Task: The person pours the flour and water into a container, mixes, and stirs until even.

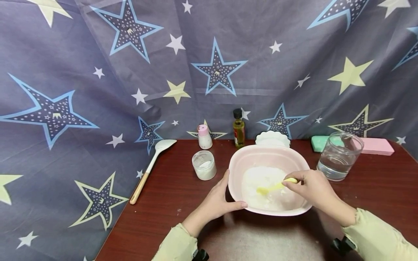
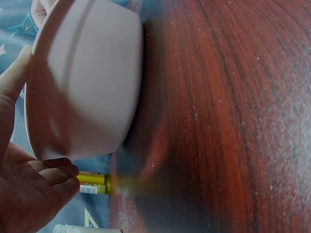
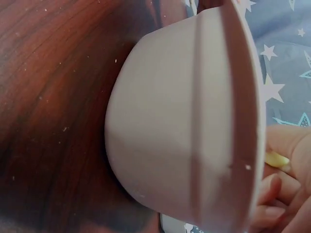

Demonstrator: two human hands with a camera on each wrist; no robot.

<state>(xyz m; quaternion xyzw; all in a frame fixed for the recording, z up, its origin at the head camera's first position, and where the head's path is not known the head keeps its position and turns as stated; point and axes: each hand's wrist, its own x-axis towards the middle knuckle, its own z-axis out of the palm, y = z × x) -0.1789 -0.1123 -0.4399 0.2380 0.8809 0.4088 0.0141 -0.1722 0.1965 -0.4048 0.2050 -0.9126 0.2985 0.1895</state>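
A pale pink basin (image 1: 277,212) stands on the table with white, flour-like powder (image 1: 259,177) in it. My left hand (image 1: 217,203) grips the basin's left side, thumb on the near rim. In the left wrist view, the fingers of that hand (image 2: 34,194) curl under the rim. My right hand (image 1: 315,186) pinches the handle of a small yellow spoon (image 1: 277,186) over the basin's right side. The spoon's far end rests in the powder. The basin wall (image 3: 160,111) fills most of the right wrist view, with part of the yellow handle (image 3: 276,159) showing between the fingers.
Behind the basin stand an oil bottle (image 1: 239,130), a pink-capped shaker (image 1: 204,137) and a white scalloped dish (image 1: 272,137). A jar of white powder (image 1: 204,166) and a long-handled ladle (image 1: 150,168) lie left. A glass of water (image 1: 337,159) and green and pink blocks (image 1: 375,146) are right.
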